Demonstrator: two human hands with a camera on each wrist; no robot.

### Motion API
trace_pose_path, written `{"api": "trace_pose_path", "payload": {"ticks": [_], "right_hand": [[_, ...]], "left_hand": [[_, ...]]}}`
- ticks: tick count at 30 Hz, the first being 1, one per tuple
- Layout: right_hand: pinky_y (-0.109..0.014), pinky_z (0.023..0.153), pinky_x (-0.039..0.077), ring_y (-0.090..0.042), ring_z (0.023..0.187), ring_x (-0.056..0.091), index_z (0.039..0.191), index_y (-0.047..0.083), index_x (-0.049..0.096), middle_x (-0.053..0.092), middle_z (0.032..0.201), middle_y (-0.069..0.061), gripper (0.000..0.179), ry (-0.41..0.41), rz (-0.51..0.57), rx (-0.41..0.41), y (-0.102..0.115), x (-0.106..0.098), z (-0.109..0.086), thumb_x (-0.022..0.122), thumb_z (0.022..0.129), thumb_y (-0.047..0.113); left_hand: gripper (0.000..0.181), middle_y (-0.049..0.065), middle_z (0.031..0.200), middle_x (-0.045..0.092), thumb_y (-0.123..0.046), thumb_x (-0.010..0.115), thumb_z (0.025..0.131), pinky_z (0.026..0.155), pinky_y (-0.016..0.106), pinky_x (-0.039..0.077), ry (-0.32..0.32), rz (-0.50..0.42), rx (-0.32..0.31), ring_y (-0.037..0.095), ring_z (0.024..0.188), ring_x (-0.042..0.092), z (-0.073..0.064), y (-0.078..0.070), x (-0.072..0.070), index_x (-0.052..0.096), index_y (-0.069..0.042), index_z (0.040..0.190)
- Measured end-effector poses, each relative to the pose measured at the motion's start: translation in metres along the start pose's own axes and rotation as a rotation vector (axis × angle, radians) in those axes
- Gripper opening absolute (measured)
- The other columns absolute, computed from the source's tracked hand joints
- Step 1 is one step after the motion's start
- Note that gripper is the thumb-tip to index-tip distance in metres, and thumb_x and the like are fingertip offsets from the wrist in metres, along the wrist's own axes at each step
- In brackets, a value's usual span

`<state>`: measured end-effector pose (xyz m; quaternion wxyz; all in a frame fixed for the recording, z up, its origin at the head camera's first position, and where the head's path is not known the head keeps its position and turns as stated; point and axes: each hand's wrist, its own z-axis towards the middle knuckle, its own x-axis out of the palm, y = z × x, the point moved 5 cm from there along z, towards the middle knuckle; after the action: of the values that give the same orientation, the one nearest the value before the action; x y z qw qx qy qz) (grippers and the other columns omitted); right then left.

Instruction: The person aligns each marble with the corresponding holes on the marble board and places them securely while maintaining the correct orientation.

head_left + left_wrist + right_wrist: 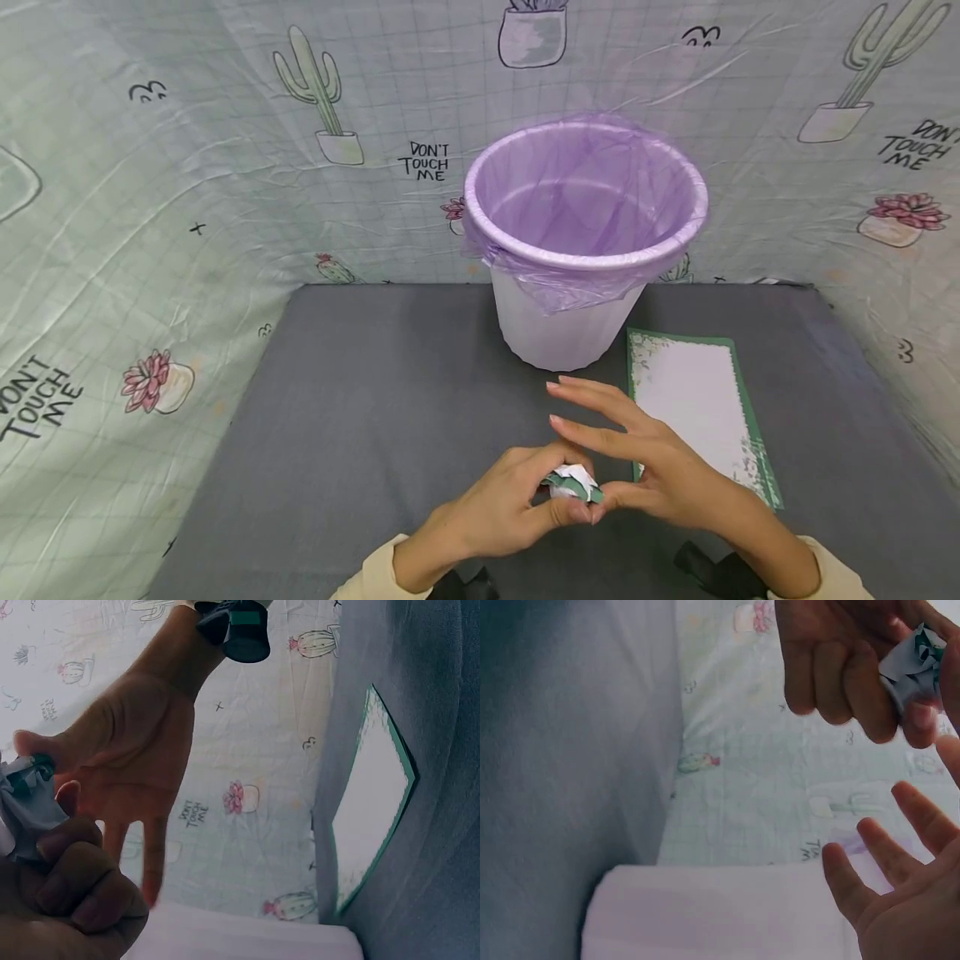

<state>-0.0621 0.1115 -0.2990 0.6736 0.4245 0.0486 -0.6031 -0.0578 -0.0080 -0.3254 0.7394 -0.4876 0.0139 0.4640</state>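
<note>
A small crumpled ball of white and green paper [573, 482] is gripped in my left hand [510, 504], low in the middle of the head view. Its fingers curl round the ball, and part of the paper is hidden inside them. The tip of the thumb on my right hand [667, 462] is at the ball's right edge, while its other fingers are spread and stretched out to the left above it. The left wrist view shows the paper ball [30, 802] between the curled left fingers and the right thumb. In the right wrist view the right fingers [877, 844] are spread apart.
A white bin [562, 333] with a purple plastic liner [570, 287] over its rim stands at the back of the grey table [360, 400]. To its right lies a flat white sheet [693, 400] with a green floral border. Patterned cloth [390, 75] hangs behind and at both sides.
</note>
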Motion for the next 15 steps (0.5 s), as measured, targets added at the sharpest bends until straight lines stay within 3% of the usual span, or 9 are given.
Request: {"api": "trace_pose_path", "payload": {"ticks": [6,11,15], "right_hand": [[-0.034,0.095,0.036,-0.036,0.123,0.033,0.132,-0.009,0.032,0.029,0.135,-0.029,0.076,0.005,0.167,0.082,-0.008,0.010,-0.004,0.054,0.080,0.042],[-0.047,0.091,0.037,-0.040,0.124,0.027,0.137,-0.011,0.009,0.023,0.137,-0.031,0.087,-0.013,0.556,0.178,-0.018,0.025,-0.016,0.055,0.080,0.037],[-0.046,0.093,0.035,-0.042,0.125,0.022,0.138,-0.006,-0.002,0.019,0.137,-0.032,0.085,-0.006,0.834,0.232,-0.021,0.040,-0.023,0.053,0.085,0.031]], "left_hand": [[0.039,0.000,0.088,0.057,-0.037,0.039,0.091,0.071,0.013,0.044,0.038,-0.070,0.046,-0.004,0.080,0.048,-0.009,0.014,0.011,0.047,-0.003,0.110],[0.048,0.008,0.095,0.060,-0.036,0.038,0.092,0.076,0.018,0.045,-0.035,-0.075,0.169,0.002,0.086,0.054,-0.010,0.013,0.015,0.047,0.004,0.119],[0.051,0.015,0.096,0.062,-0.033,0.035,0.094,0.077,0.019,0.046,-0.098,-0.065,0.288,0.007,0.084,0.058,-0.006,0.007,0.015,0.049,0.011,0.115]]}}
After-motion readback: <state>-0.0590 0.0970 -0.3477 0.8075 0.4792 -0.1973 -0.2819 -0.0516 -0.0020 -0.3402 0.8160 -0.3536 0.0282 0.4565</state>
